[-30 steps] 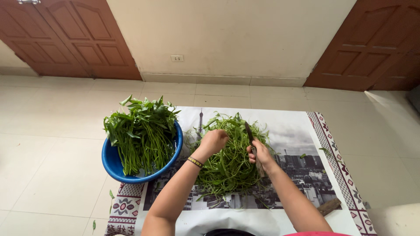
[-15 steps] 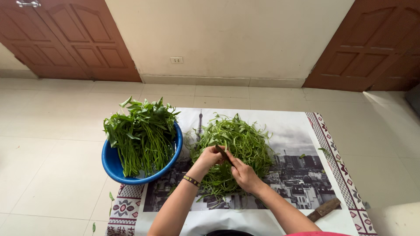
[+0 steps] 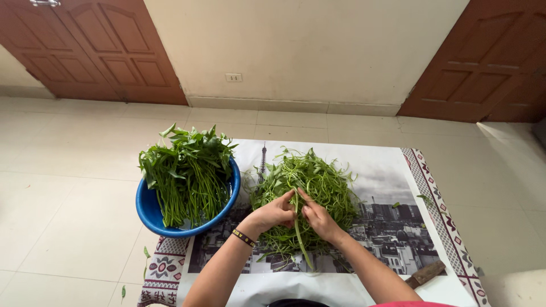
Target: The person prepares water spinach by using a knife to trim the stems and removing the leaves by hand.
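Two bare hands meet over a loose heap of thin split green stems [image 3: 318, 187] on a printed city-photo mat [image 3: 387, 170] on the tiled floor. Left hand [image 3: 274, 215] and right hand [image 3: 319, 219] each have a closed grip on one long green stalk [image 3: 300, 236], hanging down between them. Round blue plastic basin [image 3: 149, 211] of leafy green stalks [image 3: 187, 170] sits just left of the heap.

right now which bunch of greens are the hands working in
The loose heap of greens spread on the printed mat, not the leafy bunch in the blue basin; both hands pinch one stem.
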